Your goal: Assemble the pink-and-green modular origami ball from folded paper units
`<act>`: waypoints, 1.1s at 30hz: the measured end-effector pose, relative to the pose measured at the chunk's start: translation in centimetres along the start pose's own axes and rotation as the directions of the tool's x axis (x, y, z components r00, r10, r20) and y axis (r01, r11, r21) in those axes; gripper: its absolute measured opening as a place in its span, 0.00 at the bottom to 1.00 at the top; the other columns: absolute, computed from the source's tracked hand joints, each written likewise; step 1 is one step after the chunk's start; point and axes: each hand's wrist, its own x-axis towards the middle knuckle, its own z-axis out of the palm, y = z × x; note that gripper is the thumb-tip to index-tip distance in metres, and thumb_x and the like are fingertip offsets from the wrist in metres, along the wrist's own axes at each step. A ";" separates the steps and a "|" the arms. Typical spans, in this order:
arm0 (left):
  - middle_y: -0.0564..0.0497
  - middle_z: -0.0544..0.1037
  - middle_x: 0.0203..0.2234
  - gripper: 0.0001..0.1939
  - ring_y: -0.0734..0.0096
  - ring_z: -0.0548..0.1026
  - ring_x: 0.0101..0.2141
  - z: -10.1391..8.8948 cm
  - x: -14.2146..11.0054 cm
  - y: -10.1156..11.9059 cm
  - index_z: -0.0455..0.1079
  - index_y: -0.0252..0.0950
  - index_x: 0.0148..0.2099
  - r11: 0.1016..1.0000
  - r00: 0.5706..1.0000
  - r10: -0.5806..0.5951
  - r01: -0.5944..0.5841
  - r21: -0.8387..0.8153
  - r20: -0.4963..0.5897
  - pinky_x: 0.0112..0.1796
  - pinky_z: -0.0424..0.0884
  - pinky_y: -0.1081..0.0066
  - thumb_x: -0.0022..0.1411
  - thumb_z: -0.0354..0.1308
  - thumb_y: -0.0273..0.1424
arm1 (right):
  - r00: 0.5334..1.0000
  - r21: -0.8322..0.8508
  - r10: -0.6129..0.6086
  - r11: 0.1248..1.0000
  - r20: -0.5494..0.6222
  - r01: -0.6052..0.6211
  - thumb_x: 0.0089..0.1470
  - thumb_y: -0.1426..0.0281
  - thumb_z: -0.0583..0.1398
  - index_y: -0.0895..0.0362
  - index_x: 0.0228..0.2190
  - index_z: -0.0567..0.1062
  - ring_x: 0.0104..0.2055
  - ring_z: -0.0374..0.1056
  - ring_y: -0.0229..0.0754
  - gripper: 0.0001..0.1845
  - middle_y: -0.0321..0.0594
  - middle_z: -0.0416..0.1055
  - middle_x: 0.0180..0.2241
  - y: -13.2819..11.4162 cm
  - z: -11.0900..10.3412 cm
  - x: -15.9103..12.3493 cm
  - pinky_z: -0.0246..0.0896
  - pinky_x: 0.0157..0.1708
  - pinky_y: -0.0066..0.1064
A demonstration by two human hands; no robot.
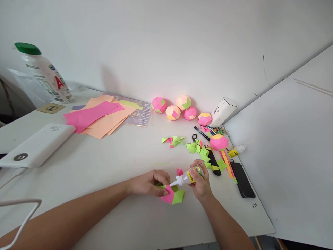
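Observation:
My left hand (153, 183) grips a partly built paper ball (173, 196) of pink and green folded faces, low over the front of the table. In my right hand (201, 184) is a small clear glue bottle (189, 176) with a yellow label and white nozzle. The bottle tilts down to the left, its tip at the upper edge of the paper ball. A pink folded piece (179, 172) lies just behind the nozzle. Green folded paper pieces (199, 149) are scattered beyond my right hand. My left fingertips are partly hidden behind the paper.
Finished paper balls (183, 103) line the wall, with another ball (219, 142) nearer. At right lie a black phone (243, 178), a yellow glue bottle (236, 150) and a box cutter (213, 161). Leftward are paper sheets (104, 118), a white power bank (39, 142) and a green-capped bottle (47, 74).

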 end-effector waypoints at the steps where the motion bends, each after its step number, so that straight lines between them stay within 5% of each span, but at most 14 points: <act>1: 0.53 0.63 0.23 0.12 0.71 0.64 0.29 0.0 0.0 0.0 0.69 0.33 0.24 1.000 1.000 0.002 -0.002 -0.001 -0.001 0.31 0.62 0.72 0.55 0.61 0.35 | 1.000 0.003 -0.002 1.000 0.000 0.002 0.47 0.61 0.65 0.51 0.29 0.63 0.16 0.52 0.29 0.16 0.25 0.57 0.17 0.0 0.0 0.0 0.48 0.13 0.19; 16: 0.56 0.57 0.21 0.15 0.73 0.59 0.27 -0.1 -0.1 0.1 0.62 0.34 0.21 0.999 1.000 -0.014 0.014 0.035 0.004 0.28 0.56 0.72 0.56 0.59 0.34 | 0.999 0.004 -0.050 0.999 -0.020 0.050 0.45 0.61 0.66 0.51 0.30 0.64 0.16 0.54 0.30 0.16 0.26 0.57 0.19 -0.9 -0.5 -0.1 0.49 0.12 0.19; 33: 0.53 0.61 0.23 0.14 0.71 0.63 0.28 -0.1 -0.1 0.5 0.67 0.33 0.22 1.000 1.000 -0.014 0.014 -0.011 -0.001 0.30 0.60 0.71 0.55 0.60 0.35 | 0.992 -0.030 -0.095 0.995 -0.085 0.093 0.44 0.59 0.66 0.51 0.31 0.65 0.17 0.54 0.31 0.17 0.28 0.60 0.19 -0.8 -0.4 -0.2 0.48 0.13 0.20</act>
